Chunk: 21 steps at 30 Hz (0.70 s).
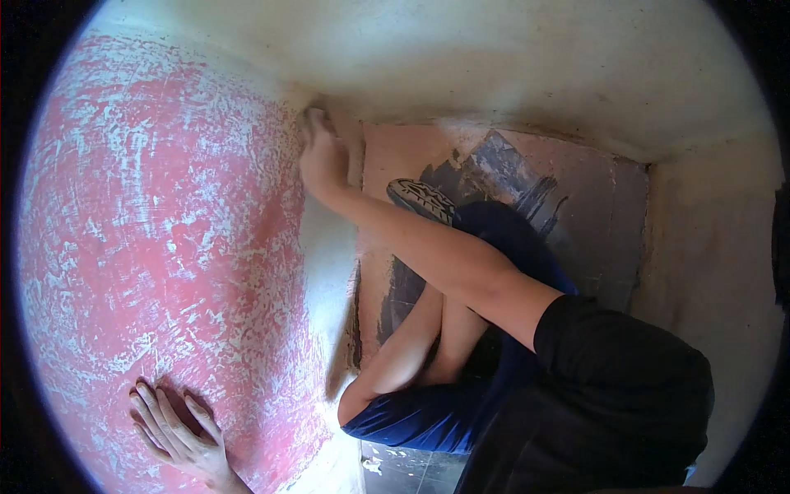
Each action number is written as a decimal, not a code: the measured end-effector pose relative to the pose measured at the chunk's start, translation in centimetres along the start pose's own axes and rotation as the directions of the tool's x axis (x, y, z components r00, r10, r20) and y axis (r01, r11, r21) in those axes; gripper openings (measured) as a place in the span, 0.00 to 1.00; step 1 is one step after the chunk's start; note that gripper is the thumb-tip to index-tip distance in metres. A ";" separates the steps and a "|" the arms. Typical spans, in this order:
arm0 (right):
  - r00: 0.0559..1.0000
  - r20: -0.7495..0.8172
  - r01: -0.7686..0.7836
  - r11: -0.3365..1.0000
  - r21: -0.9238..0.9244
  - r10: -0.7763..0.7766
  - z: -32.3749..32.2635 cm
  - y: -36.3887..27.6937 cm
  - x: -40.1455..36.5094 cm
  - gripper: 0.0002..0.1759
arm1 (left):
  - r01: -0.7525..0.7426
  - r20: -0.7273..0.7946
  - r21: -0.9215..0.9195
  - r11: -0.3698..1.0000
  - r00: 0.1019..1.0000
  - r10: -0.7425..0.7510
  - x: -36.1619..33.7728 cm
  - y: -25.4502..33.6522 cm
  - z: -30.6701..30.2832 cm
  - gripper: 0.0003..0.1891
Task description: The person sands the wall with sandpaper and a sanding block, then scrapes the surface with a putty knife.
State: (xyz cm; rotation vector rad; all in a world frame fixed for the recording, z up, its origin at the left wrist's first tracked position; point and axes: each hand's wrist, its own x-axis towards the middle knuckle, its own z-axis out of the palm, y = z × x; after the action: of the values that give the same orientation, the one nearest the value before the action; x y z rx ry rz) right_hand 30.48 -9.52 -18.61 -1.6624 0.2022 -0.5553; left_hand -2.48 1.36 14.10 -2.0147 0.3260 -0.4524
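Note:
My left hand [183, 436] lies with spread fingers on the pink and white mottled wall [164, 239] at the lower left, holding nothing. Stretched out to the upper middle, my right hand [322, 156] is at the edge of the pink wall, by the corner with the pale wall. Its fingers are bent and blurred, and what they hold, if anything, is too unclear to make out.
Below are my crossed legs in blue shorts [428, 416] and a patterned shoe sole [421, 200]. The tiled floor [605, 222] has dark smears. Pale walls [510, 62] rise beyond and at the right.

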 end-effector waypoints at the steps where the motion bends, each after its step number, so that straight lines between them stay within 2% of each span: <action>1: 0.987 -0.059 0.155 0.987 0.051 -0.152 -1.1 -2.3 0.0 0.28 | -0.014 -0.005 0.005 1.000 1.000 0.014 0.2 0.0 0.0 0.20; 3: 0.930 0.181 0.192 0.841 0.506 -0.321 -4.8 -8.2 -0.4 0.27 | -0.021 -0.010 -0.005 1.000 1.000 0.021 0.5 0.0 -0.1 0.20; 4: 0.930 0.184 0.189 0.845 0.500 -0.317 -5.1 -9.1 -0.9 0.27 | -0.016 -0.011 -0.012 1.000 1.000 0.016 0.4 0.0 -0.1 0.20; 5: 0.884 0.009 0.416 0.797 0.438 -0.467 -4.7 -10.0 -1.3 0.27 | -0.015 -0.010 -0.017 1.000 1.000 0.015 0.5 0.1 -0.1 0.20; 6: 0.781 -0.151 0.617 0.712 0.336 -0.606 -4.4 -10.3 -1.5 0.27 | -0.010 -0.015 -0.017 1.000 1.000 0.010 0.6 0.3 -0.2 0.20; 8: 0.934 0.027 0.299 0.818 0.492 -0.357 -4.1 -5.4 -1.5 0.27 | 0.000 -0.027 -0.016 1.000 1.000 0.000 0.7 0.1 -0.1 0.20; 9: 0.975 0.138 0.111 0.922 0.371 -0.172 -3.4 -2.2 -1.3 0.26 | -0.007 -0.037 -0.018 1.000 0.999 0.007 0.6 0.0 0.1 0.20; 10: 0.975 0.221 -0.084 0.972 0.219 0.035 -2.8 0.4 -1.3 0.25 | -0.016 -0.045 -0.024 1.000 0.999 0.015 0.5 0.0 0.0 0.20; 11: 0.974 0.222 -0.080 0.974 0.213 0.032 -2.0 1.7 -1.4 0.25 | -0.011 -0.045 -0.031 0.999 0.999 0.010 0.2 0.1 0.0 0.20; 13: 0.993 -0.004 -0.118 0.988 0.097 0.118 -1.7 0.5 -0.9 0.28 | -0.005 -0.018 -0.011 1.000 1.000 0.005 0.4 0.1 -0.1 0.19; 14: 0.988 0.097 -0.140 0.973 0.181 0.124 -1.9 0.2 -1.0 0.29 | -0.008 -0.024 -0.011 1.000 1.000 0.008 0.5 0.1 -0.2 0.19; 15: 0.972 0.199 -0.173 0.950 0.259 0.123 -4.2 -3.1 -0.4 0.30 | -0.017 -0.025 -0.007 1.000 1.000 0.017 0.6 0.3 -0.4 0.19; 17: 0.931 0.283 0.069 0.874 0.481 -0.230 -5.3 -7.3 -0.5 0.30 | -0.044 -0.019 -0.012 0.999 0.999 0.044 1.0 0.4 -0.6 0.19; 18: 0.889 0.099 0.354 0.808 0.471 -0.448 -5.4 -9.6 0.0 0.30 | -0.030 -0.034 -0.039 0.999 0.999 0.029 1.4 0.7 -0.8 0.19; 19: 0.762 -0.076 0.612 0.677 0.409 -0.643 -5.1 -10.7 0.2 0.31 | -0.013 -0.048 -0.065 0.998 0.999 0.010 1.3 0.8 -0.8 0.19; 20: 0.763 -0.070 0.609 0.679 0.410 -0.642 -5.5 -10.1 0.1 0.31 | -0.019 -0.052 -0.083 0.996 0.999 0.015 1.3 0.6 -0.7 0.19; 21: 0.890 0.068 0.369 0.801 0.471 -0.450 -6.0 -9.0 0.2 0.30 | -0.016 -0.047 -0.085 0.996 0.999 0.012 1.3 0.6 -0.7 0.19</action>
State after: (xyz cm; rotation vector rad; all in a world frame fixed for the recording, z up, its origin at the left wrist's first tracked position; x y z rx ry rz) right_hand 26.19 -13.33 -9.45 -1.2870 -0.4106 -0.7139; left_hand -1.72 -0.04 14.07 -2.0857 0.3939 -0.4839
